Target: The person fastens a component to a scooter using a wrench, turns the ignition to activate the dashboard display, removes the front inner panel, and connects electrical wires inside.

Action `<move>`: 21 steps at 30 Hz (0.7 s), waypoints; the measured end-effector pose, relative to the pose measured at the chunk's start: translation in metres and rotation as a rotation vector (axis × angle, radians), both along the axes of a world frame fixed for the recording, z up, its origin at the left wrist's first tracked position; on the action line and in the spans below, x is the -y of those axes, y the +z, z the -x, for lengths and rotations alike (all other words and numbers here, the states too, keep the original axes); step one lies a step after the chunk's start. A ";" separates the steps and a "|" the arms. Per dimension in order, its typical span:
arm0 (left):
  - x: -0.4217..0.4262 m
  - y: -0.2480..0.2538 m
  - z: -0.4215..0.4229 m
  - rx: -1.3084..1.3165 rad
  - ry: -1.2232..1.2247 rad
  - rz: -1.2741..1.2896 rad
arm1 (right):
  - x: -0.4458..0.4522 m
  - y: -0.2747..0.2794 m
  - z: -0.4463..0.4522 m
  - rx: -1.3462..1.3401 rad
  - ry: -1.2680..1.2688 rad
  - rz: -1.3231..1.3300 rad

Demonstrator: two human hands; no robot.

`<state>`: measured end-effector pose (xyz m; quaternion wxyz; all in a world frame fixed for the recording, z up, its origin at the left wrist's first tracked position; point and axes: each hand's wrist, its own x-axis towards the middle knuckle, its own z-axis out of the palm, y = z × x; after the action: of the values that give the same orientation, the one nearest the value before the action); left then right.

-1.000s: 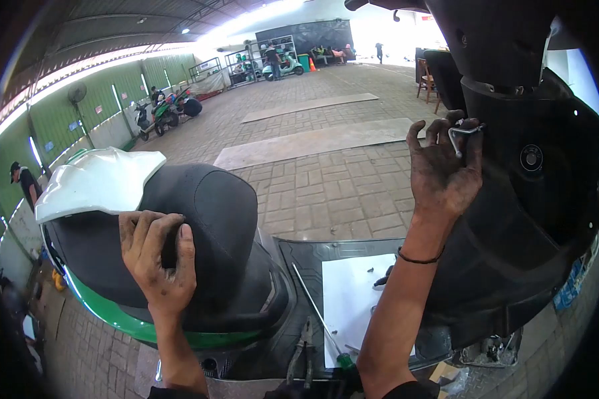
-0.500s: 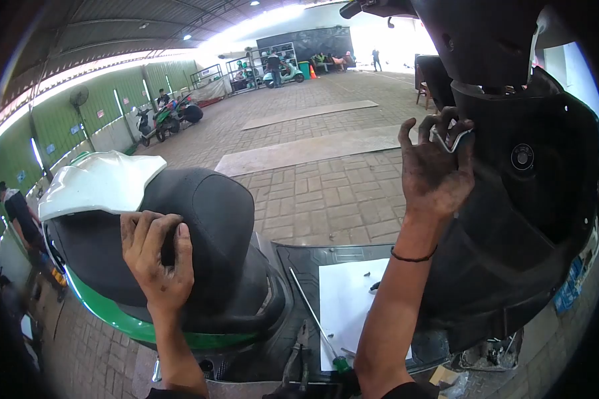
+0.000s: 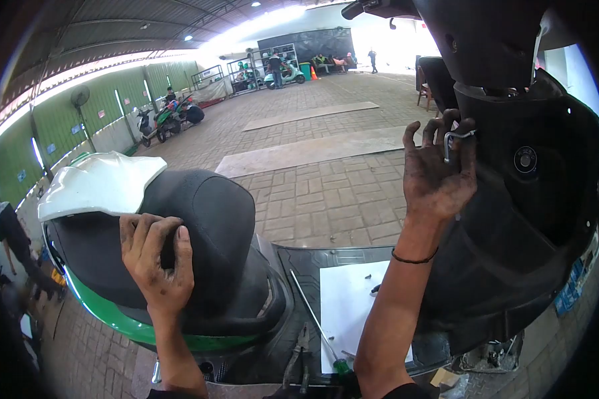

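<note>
My right hand [image 3: 440, 163], palm up and smudged dark, has a small bent metal hook [image 3: 450, 143] held at its fingertips, beside the black front panel [image 3: 506, 199] of a scooter. My left hand [image 3: 156, 259] rests over the black seat [image 3: 209, 206] with its fingers curled and the thumb apart from them; nothing shows in it. Just beyond it, a white body panel [image 3: 100, 186] lies on the seat. On the footboard are a white sheet [image 3: 343, 299] with small dark parts, a long screwdriver with a green handle [image 3: 341, 366], and pliers [image 3: 298, 352].
Two flat boards [image 3: 313, 149] lie on the paved floor beyond the scooter. A person [image 3: 13, 233] stands at the far left. Parked motorbikes [image 3: 170, 120], a pale green scooter [image 3: 287, 76] and more people are in the background. A metal tray [image 3: 489, 356] sits at lower right.
The metal hook has turned in my right hand, its bent end swinging round to point down. My left hand keeps its pose. The view shifted slightly, and the person at far left moved.
</note>
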<state>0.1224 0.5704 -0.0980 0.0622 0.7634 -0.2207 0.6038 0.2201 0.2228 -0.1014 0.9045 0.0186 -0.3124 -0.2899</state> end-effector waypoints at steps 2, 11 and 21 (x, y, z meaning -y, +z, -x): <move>0.001 0.000 0.001 -0.001 0.011 0.003 | 0.000 0.000 0.001 0.031 0.008 0.036; 0.000 0.000 0.000 0.010 0.010 -0.011 | 0.006 -0.004 -0.006 0.109 0.007 0.076; 0.001 0.000 0.001 -0.002 0.018 -0.010 | 0.000 0.003 0.001 0.020 0.005 -0.013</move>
<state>0.1219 0.5693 -0.0978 0.0532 0.7663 -0.2166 0.6025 0.2192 0.2228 -0.0983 0.9020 0.0280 -0.3193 -0.2892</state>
